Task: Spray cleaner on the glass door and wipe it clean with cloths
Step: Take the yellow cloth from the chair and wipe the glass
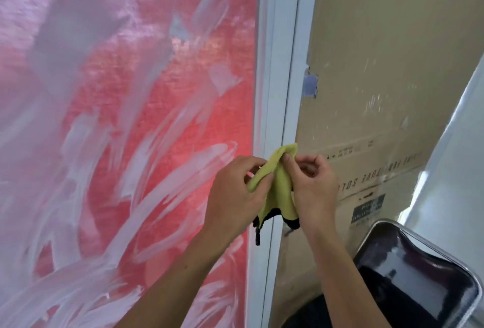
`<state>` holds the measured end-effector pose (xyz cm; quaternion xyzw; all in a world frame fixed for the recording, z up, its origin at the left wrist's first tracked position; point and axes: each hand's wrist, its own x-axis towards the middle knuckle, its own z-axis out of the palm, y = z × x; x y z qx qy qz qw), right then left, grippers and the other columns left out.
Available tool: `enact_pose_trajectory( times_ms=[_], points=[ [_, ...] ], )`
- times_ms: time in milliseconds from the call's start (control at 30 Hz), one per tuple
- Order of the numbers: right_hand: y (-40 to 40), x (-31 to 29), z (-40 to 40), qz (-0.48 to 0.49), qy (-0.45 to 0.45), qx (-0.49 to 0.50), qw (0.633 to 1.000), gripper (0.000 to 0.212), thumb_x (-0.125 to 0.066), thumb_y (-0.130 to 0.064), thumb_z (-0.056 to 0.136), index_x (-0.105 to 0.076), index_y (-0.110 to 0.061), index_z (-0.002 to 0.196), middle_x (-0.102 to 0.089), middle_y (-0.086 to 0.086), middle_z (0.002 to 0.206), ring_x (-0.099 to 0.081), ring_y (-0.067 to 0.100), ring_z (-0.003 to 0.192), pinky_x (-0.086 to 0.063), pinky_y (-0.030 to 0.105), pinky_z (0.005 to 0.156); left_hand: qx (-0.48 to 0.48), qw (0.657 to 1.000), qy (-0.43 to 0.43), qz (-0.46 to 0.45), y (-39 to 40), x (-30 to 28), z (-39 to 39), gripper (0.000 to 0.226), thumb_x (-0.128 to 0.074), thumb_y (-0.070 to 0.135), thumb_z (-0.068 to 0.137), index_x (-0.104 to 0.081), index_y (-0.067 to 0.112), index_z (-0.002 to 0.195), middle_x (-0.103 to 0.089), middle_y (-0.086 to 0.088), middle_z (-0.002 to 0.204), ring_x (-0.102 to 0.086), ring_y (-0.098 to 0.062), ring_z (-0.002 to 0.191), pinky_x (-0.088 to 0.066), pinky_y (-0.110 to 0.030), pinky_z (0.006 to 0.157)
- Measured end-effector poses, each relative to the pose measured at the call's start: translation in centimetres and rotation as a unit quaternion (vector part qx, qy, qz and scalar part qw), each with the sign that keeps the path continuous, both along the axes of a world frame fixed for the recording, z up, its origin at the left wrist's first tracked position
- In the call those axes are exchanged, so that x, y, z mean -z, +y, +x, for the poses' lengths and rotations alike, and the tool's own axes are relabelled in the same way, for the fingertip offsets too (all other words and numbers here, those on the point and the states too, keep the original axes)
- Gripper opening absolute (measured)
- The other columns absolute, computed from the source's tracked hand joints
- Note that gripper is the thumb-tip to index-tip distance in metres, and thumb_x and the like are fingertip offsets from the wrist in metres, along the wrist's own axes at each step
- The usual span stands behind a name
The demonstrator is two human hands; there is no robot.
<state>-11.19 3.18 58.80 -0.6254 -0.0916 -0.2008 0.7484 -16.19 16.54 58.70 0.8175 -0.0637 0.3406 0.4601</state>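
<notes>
Both hands, left [235,194] and right [313,189], are pinching a yellow cloth [279,186] between them, just before the white frame [281,86]; the glass [125,118] beside is showing what look like foam smears.

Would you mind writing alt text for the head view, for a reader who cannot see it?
Both hands, left and right, hold a yellow-green cloth in front of a pale door frame. The glass door on the left is smeared with white cleaner streaks over a red backdrop. Cardboard lies to the right.
</notes>
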Motion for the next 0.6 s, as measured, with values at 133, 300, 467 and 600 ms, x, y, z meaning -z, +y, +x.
enact_pose_trajectory(
  times_ms=[133,300,467,600],
  points=[
    [2.3,-3.9,-1.8,0.043,-0.059,-0.046,0.996,0.011,-0.076,-0.017,0.091,-0.072,-0.012,0.100,-0.077,0.001,0.090,-0.074,0.015,0.087,-0.062,0.031,0.075,-0.037,0.996,-0.076,-0.010,0.2,-3.3,-1.0,0.017,-0.065,0.034,0.094,-0.077,0.031,0.106,-0.065,0.013,0.089,-0.063,-0.012,0.082,-0.052,-0.040,0.071],
    [4.2,-8.4,-3.4,0.063,-0.126,-0.116,0.983,0.031,-0.073,-0.016,0.092,-0.069,-0.024,0.122,-0.077,-0.004,0.105,-0.074,0.013,0.081,-0.055,0.022,0.060,-0.056,0.986,-0.152,0.045,0.9,-7.9,-1.6,0.013,-0.063,0.022,0.100,-0.075,0.029,0.101,-0.058,0.012,0.090,-0.062,-0.014,0.079,-0.049,-0.040,0.062],
    [5.9,-13.2,-2.2,0.071,-0.174,-0.102,0.977,0.029,-0.064,-0.014,0.101,-0.070,-0.024,0.127,-0.076,-0.006,0.114,-0.071,0.018,0.110,-0.057,0.044,0.096,-0.047,0.981,-0.162,0.098,1.6,-12.6,-1.2,0.032,-0.050,0.034,0.097,-0.069,0.035,0.124,-0.044,0.022,0.111,-0.044,-0.004,0.117,-0.046,-0.021,0.091],
    [7.0,-17.3,-1.3,0.095,-0.178,-0.108,0.973,0.027,-0.060,-0.007,0.101,-0.074,-0.020,0.121,-0.079,-0.003,0.102,-0.074,0.017,0.100,-0.060,0.036,0.088,-0.041,0.977,-0.158,0.136,3.4,-16.1,-0.8,0.043,-0.043,0.041,0.098,-0.060,0.035,0.137,-0.036,0.021,0.125,-0.033,-0.002,0.127,-0.035,-0.033,0.112]
  ],
)
